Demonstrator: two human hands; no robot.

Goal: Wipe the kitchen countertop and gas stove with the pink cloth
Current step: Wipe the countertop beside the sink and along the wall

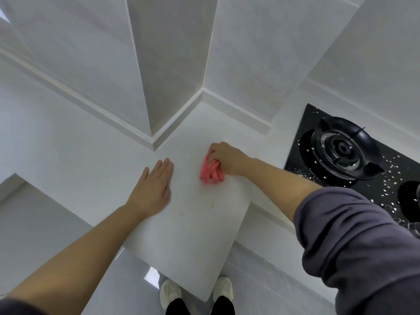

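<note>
My right hand (227, 158) grips the bunched pink cloth (211, 171) and presses it onto the white countertop (186, 228), near the wall corner. My left hand (152, 187) lies flat on the countertop with straight fingers, a little left of the cloth. The black gas stove (372, 192) sits to the right, sprinkled with white crumbs around its burner (342, 148). A few small yellowish specks (212, 204) lie on the countertop below the cloth.
Grey tiled walls (172, 64) meet in a protruding corner behind the countertop, edged by a white upstand (236, 110). The countertop's front edge juts out over a grey floor, where my two white shoes (170, 294) stand. A second black stove part (409, 198) shows at the right edge.
</note>
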